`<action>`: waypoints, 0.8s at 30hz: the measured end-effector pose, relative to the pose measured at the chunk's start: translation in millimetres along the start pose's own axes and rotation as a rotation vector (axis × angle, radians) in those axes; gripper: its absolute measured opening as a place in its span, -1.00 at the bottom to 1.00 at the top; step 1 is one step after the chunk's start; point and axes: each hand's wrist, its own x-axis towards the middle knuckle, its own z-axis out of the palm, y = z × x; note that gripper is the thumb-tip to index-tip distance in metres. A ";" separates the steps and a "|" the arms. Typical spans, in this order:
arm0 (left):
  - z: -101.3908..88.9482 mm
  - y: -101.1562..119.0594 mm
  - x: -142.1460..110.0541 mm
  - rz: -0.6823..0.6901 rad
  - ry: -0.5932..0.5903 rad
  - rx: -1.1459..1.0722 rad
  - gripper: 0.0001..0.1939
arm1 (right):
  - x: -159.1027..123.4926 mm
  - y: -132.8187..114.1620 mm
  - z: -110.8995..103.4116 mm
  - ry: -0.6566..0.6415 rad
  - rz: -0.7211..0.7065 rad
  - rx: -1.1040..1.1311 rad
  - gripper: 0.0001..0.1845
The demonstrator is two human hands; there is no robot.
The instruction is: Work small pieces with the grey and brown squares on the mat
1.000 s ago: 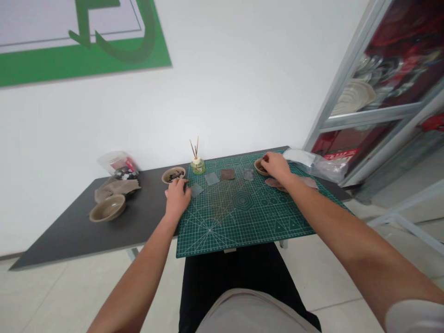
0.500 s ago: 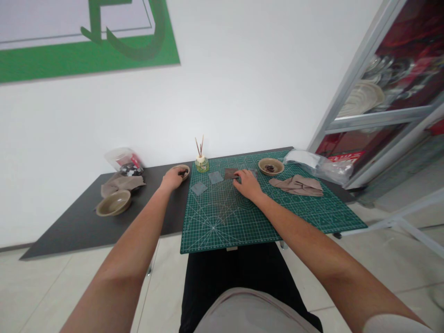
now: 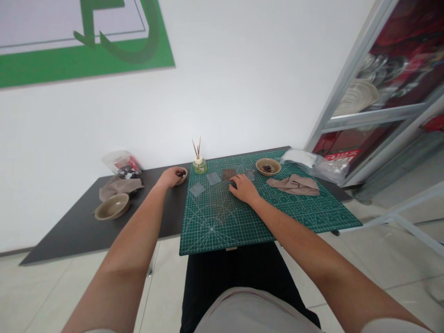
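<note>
My left hand (image 3: 169,177) reaches to a small tan bowl (image 3: 183,179) on the dark tabletop. Its fingers are closed at the bowl, around something dark too small to name. On the green cutting mat (image 3: 208,240), my right hand (image 3: 244,188) rests with curled fingers. A small dark piece (image 3: 233,184) shows between its thumb and fingers; its kind is unclear. Just beyond that hand lies a brown square (image 3: 229,174). Pale translucent squares lie around it: one (image 3: 213,178) to the left, another (image 3: 197,189) further left, and a greyish one (image 3: 250,174) to the right.
A reed diffuser (image 3: 200,164) stands at the mat's back left. Another bowl (image 3: 268,167) holds dark pieces, near a crumpled brownish cloth (image 3: 294,184) and a clear plastic bag (image 3: 326,167). On the left are a larger bowl (image 3: 113,206), a cloth (image 3: 120,186) and a plastic tub (image 3: 121,162).
My right hand has drawn back slightly toward me, off the brown square, which shows more fully now. My left hand stays at the small bowl. The view has shifted a little.
</note>
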 end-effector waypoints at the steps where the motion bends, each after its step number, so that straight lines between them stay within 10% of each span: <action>1: -0.6 0.4 -0.4 0.001 -0.003 0.002 -0.62 | -0.1 -0.1 0.2 0.006 -0.001 -0.004 -0.68; 17: -3.4 -1.2 2.5 0.039 -0.052 -0.005 -0.81 | -0.6 -0.1 0.1 0.010 0.004 -0.002 -0.69; 24: -8.8 0.2 -12.0 0.032 0.131 -0.051 -0.73 | -0.3 0.9 1.6 0.017 0.010 -0.008 -0.70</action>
